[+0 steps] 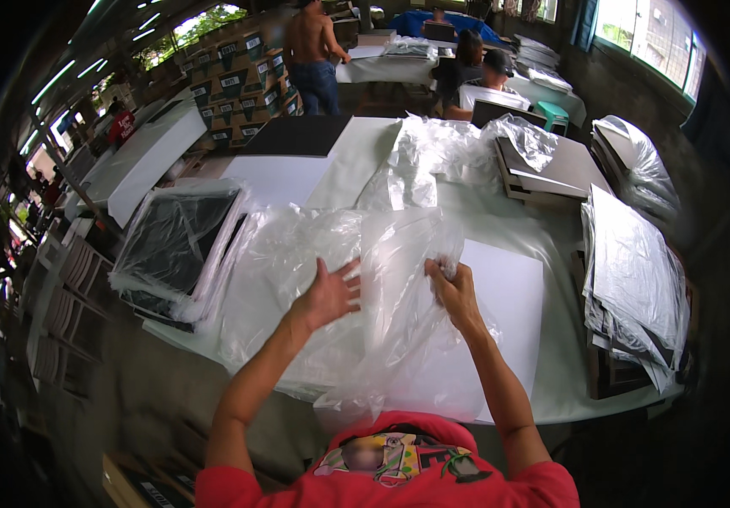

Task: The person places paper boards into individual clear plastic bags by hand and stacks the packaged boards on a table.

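Observation:
A large clear plastic bag [399, 288] hangs loosely between my arms over the table. My right hand [454, 292] is closed in a fist on the bag's right edge. Fingers spread, my left hand [331, 296] is at the bag's left side; whether it touches the film I cannot tell. More clear film [284, 254] lies crumpled under and beyond my left hand. A white sheet [509, 313] lies flat on the table to the right, partly covered by the bag.
Plastic-wrapped dark panels [174, 237] are stacked at the left. At the right stand a pile of wrapped white sheets [636, 271] and a stack of brown boards [555, 165]. Crumpled film [441, 152] and a black board [297, 135] lie farther back. Cartons [238, 85] and several people are beyond.

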Motion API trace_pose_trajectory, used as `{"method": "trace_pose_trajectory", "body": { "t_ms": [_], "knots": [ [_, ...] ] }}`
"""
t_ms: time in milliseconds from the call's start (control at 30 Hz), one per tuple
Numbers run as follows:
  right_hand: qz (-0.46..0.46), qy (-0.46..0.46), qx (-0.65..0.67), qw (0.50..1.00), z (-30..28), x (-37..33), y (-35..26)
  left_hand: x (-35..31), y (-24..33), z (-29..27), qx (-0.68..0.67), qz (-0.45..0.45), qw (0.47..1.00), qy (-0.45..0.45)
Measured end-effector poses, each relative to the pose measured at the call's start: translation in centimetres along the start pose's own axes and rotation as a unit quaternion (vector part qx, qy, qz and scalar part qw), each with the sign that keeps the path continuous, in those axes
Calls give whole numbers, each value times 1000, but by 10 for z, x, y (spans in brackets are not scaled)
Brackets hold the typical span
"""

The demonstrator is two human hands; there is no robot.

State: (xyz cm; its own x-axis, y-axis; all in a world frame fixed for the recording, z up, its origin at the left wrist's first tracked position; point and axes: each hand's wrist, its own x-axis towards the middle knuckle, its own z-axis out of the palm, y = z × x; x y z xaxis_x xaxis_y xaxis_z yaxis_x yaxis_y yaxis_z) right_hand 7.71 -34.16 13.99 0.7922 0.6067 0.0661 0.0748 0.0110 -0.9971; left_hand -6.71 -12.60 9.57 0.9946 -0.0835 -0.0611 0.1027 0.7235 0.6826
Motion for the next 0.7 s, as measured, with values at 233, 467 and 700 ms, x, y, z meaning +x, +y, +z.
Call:
{"method": "trace_pose_trajectory", "body": {
  "t_ms": [233,467,700],
  "knots": [
    [-95,117,-98,984,-2,2,5,-6,-58,77,132,-65,980,133],
    [-99,175,-163,966,-25,4,6,0,-33,88,142,70,982,97],
    [-364,242,-356,826,-12,-22,-31,3,-16,95,119,113,981,101]
  ]
}}
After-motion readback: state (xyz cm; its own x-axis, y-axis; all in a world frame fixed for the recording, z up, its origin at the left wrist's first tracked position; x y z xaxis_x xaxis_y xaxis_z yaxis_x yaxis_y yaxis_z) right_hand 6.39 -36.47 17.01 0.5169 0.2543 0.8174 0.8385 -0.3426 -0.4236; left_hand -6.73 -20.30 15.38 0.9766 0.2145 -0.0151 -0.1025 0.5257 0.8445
